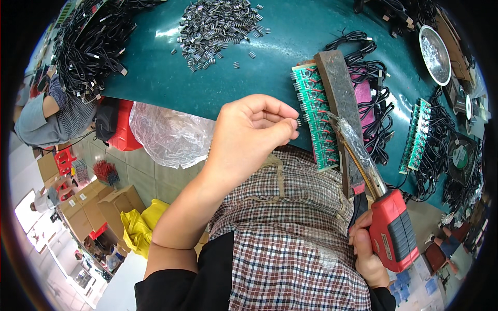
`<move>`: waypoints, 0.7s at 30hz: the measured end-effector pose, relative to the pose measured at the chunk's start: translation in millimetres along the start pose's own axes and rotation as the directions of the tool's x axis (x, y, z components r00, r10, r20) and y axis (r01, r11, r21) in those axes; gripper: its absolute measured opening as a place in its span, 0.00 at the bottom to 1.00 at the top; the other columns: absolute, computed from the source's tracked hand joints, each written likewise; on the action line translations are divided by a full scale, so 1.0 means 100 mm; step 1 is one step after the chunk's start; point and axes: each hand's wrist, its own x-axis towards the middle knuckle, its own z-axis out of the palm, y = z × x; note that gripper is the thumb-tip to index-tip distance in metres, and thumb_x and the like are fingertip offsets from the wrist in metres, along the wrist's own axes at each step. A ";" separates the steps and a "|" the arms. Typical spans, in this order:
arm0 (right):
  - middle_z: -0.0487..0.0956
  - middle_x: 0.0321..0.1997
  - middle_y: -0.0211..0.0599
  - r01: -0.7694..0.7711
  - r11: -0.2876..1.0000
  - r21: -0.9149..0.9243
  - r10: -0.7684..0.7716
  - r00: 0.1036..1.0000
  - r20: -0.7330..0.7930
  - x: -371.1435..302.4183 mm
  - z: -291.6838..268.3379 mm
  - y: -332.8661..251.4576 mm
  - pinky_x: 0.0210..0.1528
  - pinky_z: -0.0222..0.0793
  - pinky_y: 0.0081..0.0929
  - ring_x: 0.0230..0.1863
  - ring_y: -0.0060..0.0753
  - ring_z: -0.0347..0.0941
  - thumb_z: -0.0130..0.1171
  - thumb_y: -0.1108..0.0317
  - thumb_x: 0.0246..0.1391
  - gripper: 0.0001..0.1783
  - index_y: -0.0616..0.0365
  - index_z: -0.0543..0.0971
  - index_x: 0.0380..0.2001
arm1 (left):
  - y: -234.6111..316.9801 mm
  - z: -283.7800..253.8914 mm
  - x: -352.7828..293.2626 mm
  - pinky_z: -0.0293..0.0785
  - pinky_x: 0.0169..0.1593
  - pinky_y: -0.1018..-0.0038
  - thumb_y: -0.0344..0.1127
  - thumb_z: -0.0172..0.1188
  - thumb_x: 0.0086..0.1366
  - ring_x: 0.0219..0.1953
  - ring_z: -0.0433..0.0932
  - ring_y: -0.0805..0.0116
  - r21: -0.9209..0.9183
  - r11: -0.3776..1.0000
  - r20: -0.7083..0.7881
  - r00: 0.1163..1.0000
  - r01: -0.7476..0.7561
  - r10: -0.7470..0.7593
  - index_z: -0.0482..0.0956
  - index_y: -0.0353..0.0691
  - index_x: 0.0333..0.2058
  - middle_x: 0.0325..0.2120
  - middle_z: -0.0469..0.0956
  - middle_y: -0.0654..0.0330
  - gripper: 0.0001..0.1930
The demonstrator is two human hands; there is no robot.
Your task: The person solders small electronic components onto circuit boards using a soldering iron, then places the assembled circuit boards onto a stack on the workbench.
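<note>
My left hand (254, 127) is closed in a pinch just left of a green circuit board strip (313, 106). Between thumb and forefinger sits a tiny metal-pinned connector (299, 123), mostly covered by the fingertips. The strip carries rows of small parts and red wires and leans along a dark bar (340, 96). At lower right, my right hand (369, 254) is wrapped round a red and black soldering gun (392, 230). Its long tip, with a thin tube alongside, points up and left over the bar toward the strip, seemingly close above it.
A heap of small connectors (215, 31) lies on the green table (155, 72). Black cable bundles (91, 49) fill the far left; more cables (381, 129) lie right of the bar. Further right are other board strips (416, 136) and a round metal dish (434, 55). Another person (52, 114) sits left.
</note>
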 end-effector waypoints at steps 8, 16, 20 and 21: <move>0.80 0.29 0.37 0.129 0.980 -0.154 -0.130 0.991 -0.001 -0.01 -0.02 0.06 0.30 0.73 0.34 0.27 0.43 0.79 0.68 0.75 0.44 0.11 0.58 0.82 0.35 | 0.00 0.07 0.01 0.82 0.38 0.79 0.23 0.65 0.62 0.34 0.86 0.71 0.087 0.996 -0.006 1.000 0.005 -0.005 0.74 0.34 0.38 0.33 0.85 0.55 0.09; 0.79 0.30 0.39 0.139 0.990 -0.018 -0.139 0.990 0.015 -0.03 0.02 0.18 0.30 0.75 0.35 0.27 0.45 0.79 0.69 0.73 0.42 0.14 0.60 0.81 0.36 | -0.02 0.10 0.05 0.81 0.38 0.79 0.22 0.65 0.60 0.32 0.85 0.72 0.128 0.991 -0.003 1.000 -0.028 0.029 0.73 0.34 0.37 0.32 0.84 0.55 0.10; 0.80 0.30 0.40 0.154 0.987 -0.052 -0.154 0.988 0.009 -0.03 0.03 0.17 0.32 0.76 0.35 0.28 0.46 0.79 0.69 0.72 0.42 0.15 0.59 0.81 0.37 | -0.02 0.12 0.06 0.81 0.38 0.78 0.22 0.66 0.59 0.32 0.85 0.72 0.116 0.993 -0.004 1.000 -0.027 0.027 0.73 0.33 0.37 0.31 0.83 0.56 0.10; 0.80 0.30 0.40 0.162 0.985 -0.063 -0.162 0.987 0.012 -0.02 0.04 0.18 0.32 0.76 0.36 0.29 0.46 0.79 0.69 0.73 0.42 0.15 0.59 0.81 0.37 | -0.02 0.13 0.05 0.81 0.38 0.78 0.22 0.66 0.59 0.32 0.85 0.72 0.116 0.993 -0.006 1.000 -0.027 0.027 0.73 0.33 0.37 0.31 0.83 0.56 0.10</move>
